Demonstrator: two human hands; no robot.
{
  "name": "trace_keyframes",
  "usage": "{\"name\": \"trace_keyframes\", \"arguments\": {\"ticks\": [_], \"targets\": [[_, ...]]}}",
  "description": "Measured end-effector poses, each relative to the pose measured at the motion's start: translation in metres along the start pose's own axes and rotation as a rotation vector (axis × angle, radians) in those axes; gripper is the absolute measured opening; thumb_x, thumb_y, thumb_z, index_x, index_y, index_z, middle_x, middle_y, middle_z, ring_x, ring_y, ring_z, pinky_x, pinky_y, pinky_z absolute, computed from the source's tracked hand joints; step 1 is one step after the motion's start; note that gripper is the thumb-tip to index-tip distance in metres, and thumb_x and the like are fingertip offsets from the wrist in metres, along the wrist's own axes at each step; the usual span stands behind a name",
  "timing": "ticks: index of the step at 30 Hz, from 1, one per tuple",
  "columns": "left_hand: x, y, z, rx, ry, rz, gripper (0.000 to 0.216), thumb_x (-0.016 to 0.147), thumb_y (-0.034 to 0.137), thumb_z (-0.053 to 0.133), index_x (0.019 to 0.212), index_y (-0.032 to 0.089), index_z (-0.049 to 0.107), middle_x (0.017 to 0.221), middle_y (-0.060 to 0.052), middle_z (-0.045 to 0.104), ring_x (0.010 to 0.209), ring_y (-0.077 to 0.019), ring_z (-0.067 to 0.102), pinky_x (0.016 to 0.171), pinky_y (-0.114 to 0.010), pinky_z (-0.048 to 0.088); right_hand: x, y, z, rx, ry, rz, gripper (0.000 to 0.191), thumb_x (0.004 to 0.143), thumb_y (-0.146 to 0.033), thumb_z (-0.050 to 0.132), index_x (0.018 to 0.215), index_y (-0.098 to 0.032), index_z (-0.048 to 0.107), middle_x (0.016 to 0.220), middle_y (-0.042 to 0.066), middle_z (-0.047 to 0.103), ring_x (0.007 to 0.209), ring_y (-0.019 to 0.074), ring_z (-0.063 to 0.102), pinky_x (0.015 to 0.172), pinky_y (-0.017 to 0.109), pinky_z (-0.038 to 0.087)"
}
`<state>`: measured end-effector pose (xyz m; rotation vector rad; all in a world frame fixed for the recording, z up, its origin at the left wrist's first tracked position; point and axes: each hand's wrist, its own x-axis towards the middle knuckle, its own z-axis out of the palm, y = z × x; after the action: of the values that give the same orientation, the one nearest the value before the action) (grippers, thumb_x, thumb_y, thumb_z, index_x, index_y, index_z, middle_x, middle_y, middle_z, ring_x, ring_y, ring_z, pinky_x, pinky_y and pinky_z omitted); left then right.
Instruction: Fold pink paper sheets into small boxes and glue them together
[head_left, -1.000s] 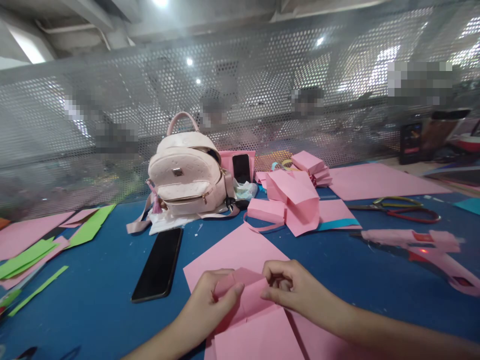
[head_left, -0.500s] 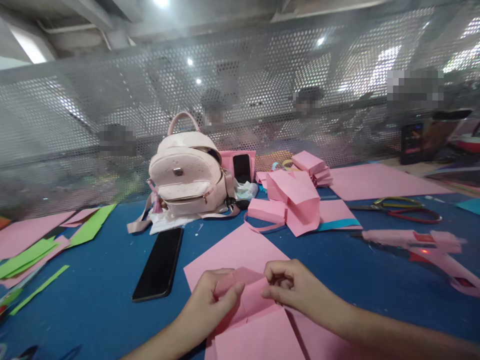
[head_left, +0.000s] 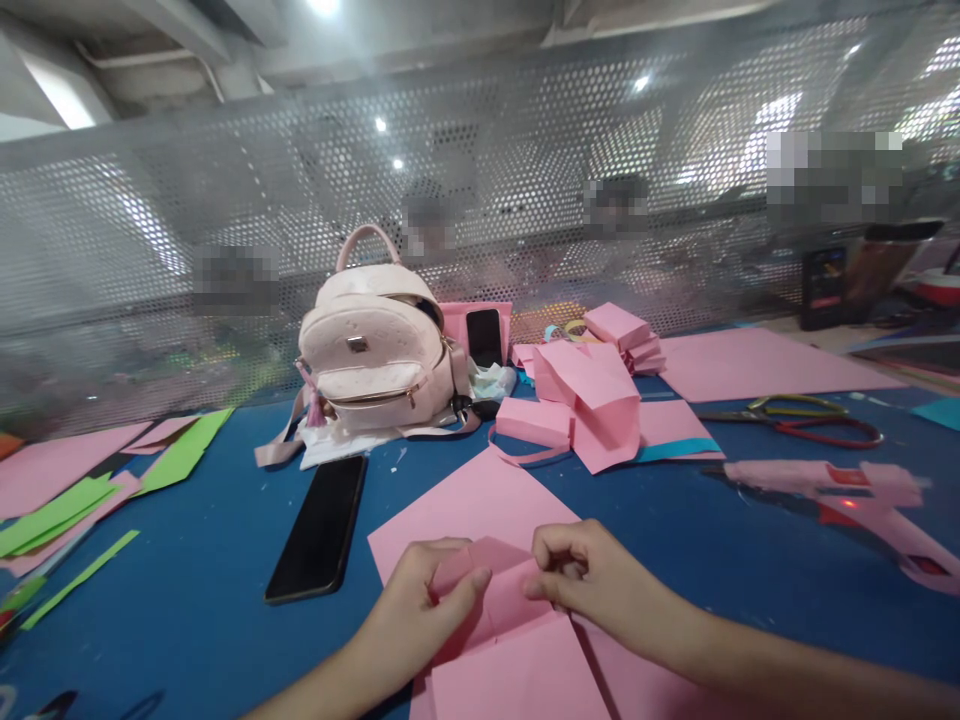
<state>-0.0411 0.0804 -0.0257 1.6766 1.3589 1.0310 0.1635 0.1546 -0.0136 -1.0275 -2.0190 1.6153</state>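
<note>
A folded piece of pink paper point(head_left: 502, 610) lies in front of me on a larger pink sheet point(head_left: 469, 500) on the blue table point(head_left: 187, 610). My left hand point(head_left: 424, 605) pinches the left side of its raised flap, thumb on top. My right hand point(head_left: 592, 580) is curled and pinches the flap's right side. Both hands are closed on the paper.
A black phone point(head_left: 319, 527) lies left of the sheet. Behind stand a pink backpack point(head_left: 375, 350), folded pink paper boxes point(head_left: 592, 395) and a second phone point(head_left: 484, 335). Scissors point(head_left: 802, 415) and a pink glue gun point(head_left: 840, 490) lie at right. Green paper strips point(head_left: 67, 510) are at left.
Almost nothing has moved. My fingers have shifted slightly on the pink flap, the right hand nudging a little toward the right.
</note>
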Motion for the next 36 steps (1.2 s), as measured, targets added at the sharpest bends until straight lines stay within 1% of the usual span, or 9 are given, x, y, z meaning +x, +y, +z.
{"name": "trace_keyframes", "arguments": {"ticks": [5, 10, 15, 19, 22, 25, 28, 31, 36], "targets": [[0.0027, 0.0013, -0.0015, -0.042, -0.044, -0.039, 0.044, 0.095, 0.045, 0.052, 0.066, 0.013, 0.061, 0.067, -0.001, 0.053, 0.066, -0.0141, 0.047, 0.064, -0.023, 0.04, 0.0007, 0.0029, -0.0009, 0.018, -0.012, -0.004, 0.03, 0.076, -0.03, 0.071, 0.061, -0.019, 0.048, 0.05, -0.007, 0.045, 0.049, 0.0082, 0.034, 0.047, 0.022, 0.022], [0.0049, 0.0016, -0.0027, -0.081, -0.049, -0.067, 0.044, 0.094, 0.049, 0.053, 0.069, 0.013, 0.059, 0.066, 0.001, 0.049, 0.063, -0.0123, 0.042, 0.059, -0.022, 0.036, 0.0005, 0.0041, -0.0015, 0.033, -0.005, -0.033, 0.029, 0.075, -0.03, 0.073, 0.063, -0.019, 0.049, 0.051, -0.009, 0.037, 0.05, 0.0078, 0.03, 0.048, 0.021, 0.023], [0.0026, 0.0004, -0.0012, -0.018, -0.048, -0.023, 0.042, 0.095, 0.045, 0.051, 0.066, 0.014, 0.057, 0.067, -0.001, 0.053, 0.067, -0.0146, 0.047, 0.067, -0.024, 0.039, 0.0009, 0.0017, -0.0003, 0.004, -0.009, -0.032, 0.033, 0.075, -0.033, 0.071, 0.056, -0.019, 0.047, 0.048, -0.006, 0.046, 0.049, 0.009, 0.036, 0.048, 0.021, 0.026], [0.0026, 0.0007, -0.0014, -0.006, -0.04, -0.018, 0.041, 0.095, 0.045, 0.05, 0.069, 0.014, 0.058, 0.066, 0.0, 0.05, 0.067, -0.0144, 0.046, 0.066, -0.024, 0.038, 0.0018, 0.0026, -0.0005, 0.013, -0.017, -0.011, 0.033, 0.075, -0.035, 0.071, 0.058, -0.018, 0.049, 0.049, -0.004, 0.052, 0.048, 0.0095, 0.04, 0.048, 0.021, 0.028], [0.0035, 0.0024, -0.0023, -0.053, -0.054, -0.053, 0.045, 0.095, 0.05, 0.05, 0.07, 0.014, 0.058, 0.066, 0.0, 0.047, 0.064, -0.0134, 0.042, 0.063, -0.023, 0.037, 0.0016, 0.0031, -0.0017, 0.008, -0.026, -0.018, 0.034, 0.076, -0.04, 0.072, 0.061, -0.018, 0.051, 0.05, -0.004, 0.051, 0.048, 0.0095, 0.04, 0.048, 0.021, 0.029], [0.0036, 0.0035, -0.0026, -0.068, -0.049, -0.064, 0.048, 0.094, 0.053, 0.051, 0.066, 0.014, 0.057, 0.065, 0.0, 0.049, 0.064, -0.0138, 0.044, 0.063, -0.023, 0.038, 0.0011, 0.0026, -0.002, -0.005, -0.013, -0.055, 0.034, 0.078, -0.04, 0.069, 0.06, -0.018, 0.051, 0.05, -0.005, 0.047, 0.05, 0.0097, 0.04, 0.049, 0.021, 0.03], [0.0026, 0.0027, -0.0019, -0.022, -0.028, -0.028, 0.049, 0.094, 0.051, 0.051, 0.061, 0.015, 0.056, 0.064, 0.0, 0.051, 0.066, -0.0152, 0.049, 0.066, -0.023, 0.041, 0.0004, 0.0028, -0.0007, -0.023, -0.014, -0.051, 0.032, 0.078, -0.034, 0.067, 0.057, -0.018, 0.049, 0.049, -0.005, 0.046, 0.049, 0.0096, 0.04, 0.049, 0.021, 0.03], [0.0023, 0.0008, -0.0014, 0.009, -0.037, 0.009, 0.045, 0.096, 0.046, 0.051, 0.064, 0.015, 0.059, 0.066, -0.001, 0.054, 0.068, -0.0153, 0.05, 0.068, -0.023, 0.042, 0.0001, 0.0035, 0.0005, -0.051, -0.029, -0.06, 0.03, 0.078, -0.029, 0.065, 0.056, -0.018, 0.048, 0.05, -0.004, 0.049, 0.05, 0.0094, 0.04, 0.05, 0.021, 0.03], [0.005, -0.0008, -0.0028, -0.049, -0.051, -0.023, 0.041, 0.096, 0.042, 0.051, 0.067, 0.014, 0.057, 0.067, 0.0, 0.052, 0.065, -0.0135, 0.046, 0.064, -0.023, 0.039, 0.0008, 0.003, -0.0012, -0.038, -0.046, -0.053, 0.034, 0.08, -0.039, 0.068, 0.061, -0.018, 0.05, 0.05, -0.005, 0.049, 0.049, 0.0094, 0.039, 0.05, 0.021, 0.029]]}}
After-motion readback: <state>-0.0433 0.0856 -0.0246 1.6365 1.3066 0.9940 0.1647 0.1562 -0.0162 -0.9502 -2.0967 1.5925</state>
